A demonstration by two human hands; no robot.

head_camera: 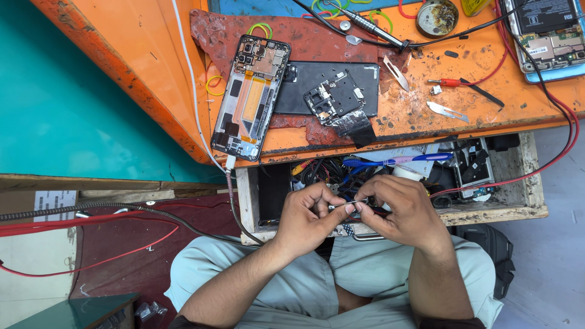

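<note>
Two bare hands meet over an open wooden drawer [518, 210] that is pulled out beneath the orange worktop [420, 116]. The left hand [304, 222] and the right hand [405, 210] each pinch one end of a thin metal tool [348, 203] (tweezers, by the look, though it is too small to be sure), which lies level between them just above the drawer's front edge. Both grips are closed on that tool: the fingertips of the left clamp its near end, those of the right its far end. The forearms rise from a lap in pale grey-green trousers [292, 286].

Inside the drawer lies a tangle of wires and small parts, with a blue-handled tool [399, 160] across the top. On the worktop above, well apart from the hands, an opened phone [251, 97] lies with its insides showing and a white cable [189, 79] plugged into its lower end. Beside it a dark back cover [365, 76] carries a black inner frame piece [335, 97]. Farther right lie a red-handled screwdriver [448, 82], a soldering iron [372, 25] and a round tin [437, 17]. A second opened phone [548, 33] sits at the top right corner, with red wires [563, 122] looping past it.
</note>
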